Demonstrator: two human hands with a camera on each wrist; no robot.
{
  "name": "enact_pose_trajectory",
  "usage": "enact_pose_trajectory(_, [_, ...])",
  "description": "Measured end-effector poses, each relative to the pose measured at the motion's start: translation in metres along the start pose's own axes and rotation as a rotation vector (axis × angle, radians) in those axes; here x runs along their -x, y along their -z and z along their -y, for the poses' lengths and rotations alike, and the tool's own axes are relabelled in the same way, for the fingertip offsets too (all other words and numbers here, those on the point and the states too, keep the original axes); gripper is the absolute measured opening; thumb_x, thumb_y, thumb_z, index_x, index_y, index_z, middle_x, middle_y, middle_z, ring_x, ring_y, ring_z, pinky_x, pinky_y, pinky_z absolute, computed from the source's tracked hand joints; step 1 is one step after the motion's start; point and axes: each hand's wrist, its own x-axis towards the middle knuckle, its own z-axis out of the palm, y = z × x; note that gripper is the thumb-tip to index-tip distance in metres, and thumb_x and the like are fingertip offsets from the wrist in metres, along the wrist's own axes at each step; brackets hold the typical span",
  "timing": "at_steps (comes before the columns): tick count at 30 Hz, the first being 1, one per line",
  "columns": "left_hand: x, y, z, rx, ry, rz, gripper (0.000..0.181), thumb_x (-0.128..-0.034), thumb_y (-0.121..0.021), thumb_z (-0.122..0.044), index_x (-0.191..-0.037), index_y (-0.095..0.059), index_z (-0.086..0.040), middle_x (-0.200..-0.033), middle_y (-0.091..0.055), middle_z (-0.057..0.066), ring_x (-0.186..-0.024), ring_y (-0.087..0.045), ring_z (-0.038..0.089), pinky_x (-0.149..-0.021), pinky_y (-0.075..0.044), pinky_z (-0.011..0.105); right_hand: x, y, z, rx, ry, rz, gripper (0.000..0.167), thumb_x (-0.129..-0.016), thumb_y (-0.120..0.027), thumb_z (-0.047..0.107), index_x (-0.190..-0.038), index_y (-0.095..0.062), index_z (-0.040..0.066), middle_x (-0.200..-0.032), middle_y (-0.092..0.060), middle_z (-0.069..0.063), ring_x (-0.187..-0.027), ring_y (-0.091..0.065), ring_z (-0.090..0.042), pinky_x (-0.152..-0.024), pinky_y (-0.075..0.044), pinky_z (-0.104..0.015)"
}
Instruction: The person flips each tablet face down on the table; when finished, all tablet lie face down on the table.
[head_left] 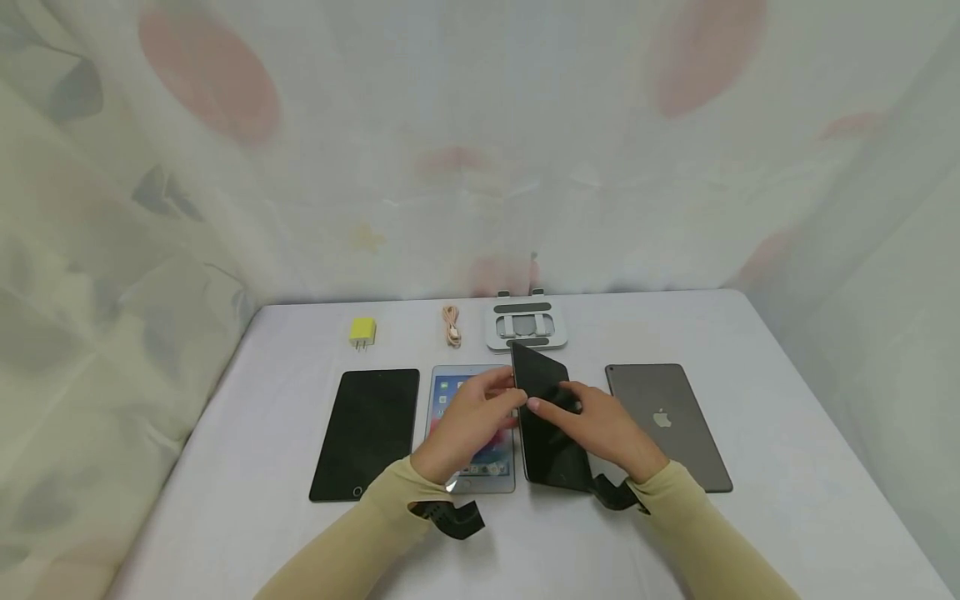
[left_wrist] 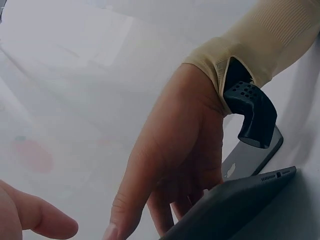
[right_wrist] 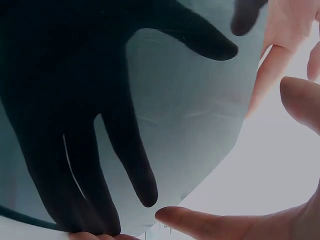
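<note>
A black tablet [head_left: 551, 442] is held tilted up on its side, screen toward the right hand [head_left: 611, 429]. The left hand [head_left: 468, 421] grips its left edge, fingers partly hidden behind it. Fingertips of the right hand rest against the screen, and its thumb lies near the left thumb. The left wrist view shows the right hand [left_wrist: 175, 135] beside the tablet's edge [left_wrist: 235, 200], with the left thumb [left_wrist: 42, 217] extended. In the right wrist view the glossy screen [right_wrist: 190, 120] mirrors the right hand [right_wrist: 240, 225]; part of the left hand [right_wrist: 285, 35] shows past the tablet's edge.
A white tablet [head_left: 491, 486] with a lit screen lies under the left hand. Another black tablet [head_left: 367, 433] is at left, a grey tablet [head_left: 675, 425] face down at right. Behind are a yellow plug [head_left: 363, 330], a coiled cable [head_left: 452, 325] and a folded stand [head_left: 555, 329].
</note>
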Motion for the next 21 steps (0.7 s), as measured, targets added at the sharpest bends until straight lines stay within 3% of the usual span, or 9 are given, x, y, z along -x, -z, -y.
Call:
enact_pose_trajectory(11, [0.0033,0.0019,-0.0015,0.002,-0.05,-0.015,0.056,-0.1081,-0.06,-0.028,-0.161,-0.051,-0.01,-0.155,-0.058,0.014,-0.14,-0.062,0.031,-0.106,-0.061,0.044,0.0,-0.0043,0.0035,-0.088,-0.003,0.027,0.095,-0.096,-0.06,0.078,-0.16,-0.051,0.009,-0.149,-0.066,-0.018,-0.134,-0.067,-0.035,-0.11,-0.054,-0.06])
enact_pose_trajectory(21, [0.0042,0.002,-0.0053,0.034,-0.111,-0.016,0.057,-0.1083,-0.061,-0.029,-0.161,-0.051,-0.011,-0.156,-0.057,0.014,-0.132,-0.067,0.029,-0.103,-0.062,0.041,-0.0034,-0.0058,0.004,-0.2,0.012,0.065,0.091,-0.098,-0.061,0.074,-0.163,-0.048,0.012,-0.151,-0.064,-0.018,-0.139,-0.063,-0.037,-0.111,-0.053,-0.062])
